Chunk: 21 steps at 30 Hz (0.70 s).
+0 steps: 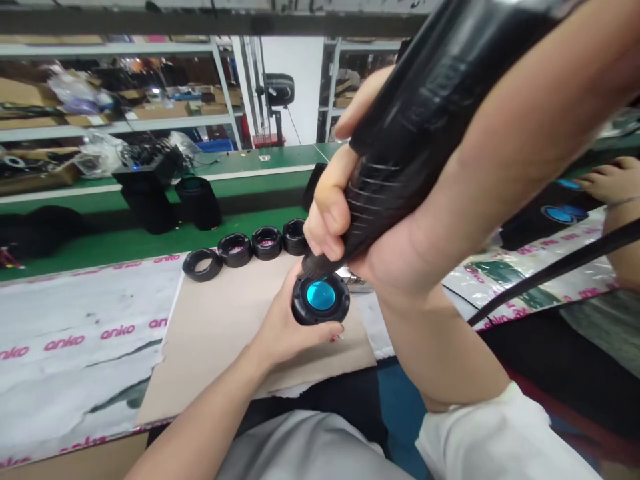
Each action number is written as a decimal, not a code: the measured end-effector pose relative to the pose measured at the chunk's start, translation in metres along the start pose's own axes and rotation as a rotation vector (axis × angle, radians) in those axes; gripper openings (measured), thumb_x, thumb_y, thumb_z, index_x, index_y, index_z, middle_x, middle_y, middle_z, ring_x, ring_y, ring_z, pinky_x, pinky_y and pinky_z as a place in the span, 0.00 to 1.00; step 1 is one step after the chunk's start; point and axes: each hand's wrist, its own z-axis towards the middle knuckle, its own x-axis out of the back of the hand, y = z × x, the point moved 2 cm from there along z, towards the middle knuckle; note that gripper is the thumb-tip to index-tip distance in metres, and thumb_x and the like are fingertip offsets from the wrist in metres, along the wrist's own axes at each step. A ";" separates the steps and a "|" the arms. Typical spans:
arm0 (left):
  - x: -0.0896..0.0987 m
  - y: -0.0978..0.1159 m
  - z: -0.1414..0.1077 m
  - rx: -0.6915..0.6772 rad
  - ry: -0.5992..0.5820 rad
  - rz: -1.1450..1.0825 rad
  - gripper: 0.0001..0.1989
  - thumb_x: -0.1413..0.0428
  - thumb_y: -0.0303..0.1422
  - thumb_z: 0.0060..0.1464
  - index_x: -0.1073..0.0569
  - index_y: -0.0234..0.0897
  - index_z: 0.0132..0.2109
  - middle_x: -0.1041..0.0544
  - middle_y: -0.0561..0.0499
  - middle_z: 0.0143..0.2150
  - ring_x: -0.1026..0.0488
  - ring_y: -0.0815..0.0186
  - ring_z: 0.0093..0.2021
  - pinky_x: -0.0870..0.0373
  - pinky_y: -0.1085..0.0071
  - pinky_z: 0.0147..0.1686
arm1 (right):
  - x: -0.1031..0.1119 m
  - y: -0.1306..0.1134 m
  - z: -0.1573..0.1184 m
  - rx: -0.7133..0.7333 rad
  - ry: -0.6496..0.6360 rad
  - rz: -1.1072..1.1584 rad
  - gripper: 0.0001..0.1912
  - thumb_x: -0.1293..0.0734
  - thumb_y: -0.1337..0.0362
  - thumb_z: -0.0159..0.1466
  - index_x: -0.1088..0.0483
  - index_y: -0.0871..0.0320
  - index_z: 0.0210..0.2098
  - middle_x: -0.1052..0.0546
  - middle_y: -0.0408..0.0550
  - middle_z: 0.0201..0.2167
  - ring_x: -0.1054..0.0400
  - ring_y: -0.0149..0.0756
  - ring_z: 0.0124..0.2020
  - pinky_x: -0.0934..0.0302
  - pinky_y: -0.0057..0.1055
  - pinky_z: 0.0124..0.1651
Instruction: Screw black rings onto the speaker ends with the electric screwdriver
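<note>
Head view: left hand [295, 327] cups round black housing [320, 300]; right hand [327, 213] fisted around black brush [395, 180], arm raised.

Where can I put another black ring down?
Bare cardboard lies between the row of black rings and the left hand. The white anko sheet has room further left. It is crowded at the blue-lensed ring, where the right hand holds the black brush.

A loose white short-sleeved T-shirt [480, 433] covers the person's upper body, the arms bare below it, and one fingernail [334, 339] on the left hand [295, 327] shows red polish
</note>
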 end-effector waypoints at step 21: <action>-0.004 0.002 0.008 -0.171 -0.041 -0.212 0.59 0.18 0.47 0.36 0.37 0.41 0.71 0.29 0.38 0.71 0.32 0.42 0.73 0.37 0.46 0.75 | -0.034 0.056 0.016 0.334 -0.168 0.242 0.35 0.23 0.26 0.51 0.24 0.51 0.35 0.30 0.43 0.15 0.42 0.37 0.10 0.48 0.32 0.10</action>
